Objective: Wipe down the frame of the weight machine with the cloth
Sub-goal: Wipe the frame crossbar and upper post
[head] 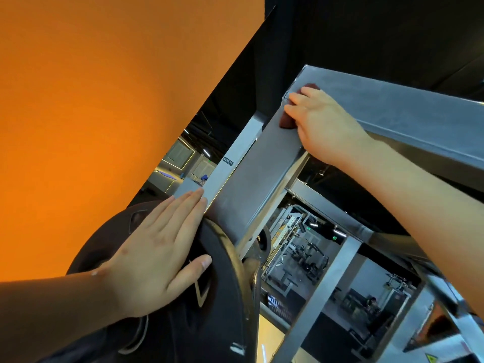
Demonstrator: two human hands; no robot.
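The grey steel frame (251, 184) of the weight machine runs up through the middle of the head view to a top corner. My right hand (324, 124) holds a dark red cloth (285, 121) against that upper corner; the hand hides most of the cloth, which peeks out beside the fingers and above them. My left hand (157, 244) lies flat, fingers straight, on a black weight plate (214, 297) hung on the machine at lower left, its fingertips reaching the frame's edge.
An orange wall (104, 113) fills the left. A horizontal frame beam (419, 119) runs right from the corner. Lower crossbars (327, 284) and other gym machines (309, 258) show beyond. A yellow warning sticker (432, 358) sits at bottom right.
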